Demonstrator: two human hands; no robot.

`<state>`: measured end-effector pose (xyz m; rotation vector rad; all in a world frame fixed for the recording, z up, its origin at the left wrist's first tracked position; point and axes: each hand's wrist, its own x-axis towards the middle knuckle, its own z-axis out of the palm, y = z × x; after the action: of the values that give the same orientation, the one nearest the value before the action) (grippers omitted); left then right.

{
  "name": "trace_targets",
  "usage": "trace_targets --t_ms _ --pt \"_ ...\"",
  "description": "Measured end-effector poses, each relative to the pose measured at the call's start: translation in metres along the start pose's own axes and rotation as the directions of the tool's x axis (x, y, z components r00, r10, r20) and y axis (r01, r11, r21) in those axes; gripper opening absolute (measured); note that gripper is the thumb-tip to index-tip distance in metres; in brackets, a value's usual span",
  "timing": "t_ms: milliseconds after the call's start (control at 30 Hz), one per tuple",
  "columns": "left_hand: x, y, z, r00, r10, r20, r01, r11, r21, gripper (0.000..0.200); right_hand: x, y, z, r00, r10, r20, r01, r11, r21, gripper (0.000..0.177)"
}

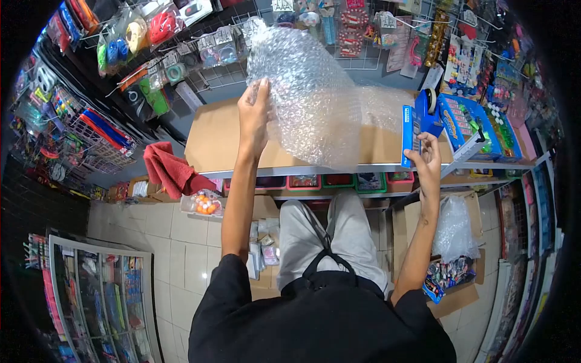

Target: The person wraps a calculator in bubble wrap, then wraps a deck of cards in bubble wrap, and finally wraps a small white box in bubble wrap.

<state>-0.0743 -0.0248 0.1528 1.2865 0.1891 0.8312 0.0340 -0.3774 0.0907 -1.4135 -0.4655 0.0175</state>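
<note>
A wide sheet of bubble wrap [315,97] hangs over the brown tabletop [212,133], raised at its left edge. My left hand [254,112] is closed on that edge, thumb pointing up. On the right, my right hand [425,158] pinches a slim blue box [407,136] with white lettering, held upright. More of the wrap trails to the right, behind the box. Just beyond my right hand stands a blue tape dispenser [431,115] with a roll of tape on it.
Blue display boxes [451,112] stand at the table's right end. A red cloth [166,169] hangs at the left corner. Goods hang on wire racks [212,75] behind. Below are trays [304,182] on a shelf and an open cardboard box [402,236] holding more wrap.
</note>
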Motion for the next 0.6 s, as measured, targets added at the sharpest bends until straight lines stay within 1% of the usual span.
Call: trace_targets --t_ms 67,100,133,167,200,233,300,333,367,467,500,533,567,600 --pt "-0.003 -0.017 -0.009 0.997 -0.039 -0.067 0.048 0.989 0.139 0.027 -0.002 -0.015 0.007 0.996 -0.088 0.007 0.088 0.996 0.005 0.044" --pt "-0.005 -0.033 -0.018 0.993 -0.059 -0.104 0.080 0.975 0.207 0.027 -0.003 -0.024 0.009 0.997 -0.065 0.049 0.065 0.998 0.001 0.045" --pt "-0.004 -0.055 -0.037 0.993 -0.047 -0.108 0.076 0.958 0.277 0.028 -0.003 -0.031 0.013 0.994 -0.040 0.098 0.040 0.999 -0.002 0.045" --pt "-0.005 -0.075 -0.056 0.991 0.022 -0.136 0.048 0.869 0.492 0.029 0.001 -0.035 0.016 0.988 -0.016 0.155 0.017 1.000 -0.005 0.046" --pt "-0.008 -0.090 -0.070 0.984 0.098 -0.151 0.031 0.732 0.681 0.029 0.007 -0.029 0.020 0.975 -0.019 0.221 0.021 1.000 -0.003 0.046" --pt "-0.015 -0.101 -0.079 0.975 0.148 -0.164 0.013 0.702 0.712 0.029 0.011 -0.029 0.029 0.961 -0.028 0.276 0.037 0.999 -0.029 0.046" --pt "-0.029 -0.112 -0.090 0.951 0.250 -0.179 -0.022 0.637 0.771 0.029 0.020 -0.012 0.058 0.926 -0.096 0.366 0.121 0.991 -0.048 0.047" --pt "-0.032 -0.113 -0.093 0.955 0.245 -0.165 -0.029 0.633 0.774 0.028 0.021 -0.020 0.076 0.899 0.063 0.433 -0.043 0.997 -0.057 0.048" --pt "-0.036 -0.115 -0.095 0.959 0.236 -0.154 -0.030 0.629 0.777 0.028 0.019 -0.028 0.094 0.839 0.221 0.497 -0.208 0.975 -0.081 0.049" --pt "-0.041 -0.119 -0.102 0.980 0.170 -0.107 -0.014 0.589 0.808 0.027 0.027 0.007 0.143 0.808 0.072 0.584 0.083 0.969 -0.234 0.052" --pt "-0.040 -0.116 -0.107 0.986 0.145 -0.086 -0.011 0.563 0.826 0.027 0.022 0.007 0.149 0.830 0.010 0.558 0.241 0.895 -0.374 0.054" --pt "-0.047 -0.090 -0.091 0.988 0.110 -0.107 0.030 0.544 0.839 0.026 0.017 0.006 0.155 0.840 -0.067 0.539 0.383 0.775 -0.502 0.055" --pt "-0.044 -0.091 -0.092 0.986 0.138 -0.090 0.001 0.541 0.841 0.026 0.020 0.003 0.161 0.834 -0.155 0.529 0.502 0.610 -0.613 0.057" --pt "-0.042 -0.095 -0.095 0.984 0.162 -0.073 -0.026 0.537 0.843 0.025 0.026 -0.001 0.161 0.854 -0.018 0.521 0.367 0.730 -0.577 0.061"
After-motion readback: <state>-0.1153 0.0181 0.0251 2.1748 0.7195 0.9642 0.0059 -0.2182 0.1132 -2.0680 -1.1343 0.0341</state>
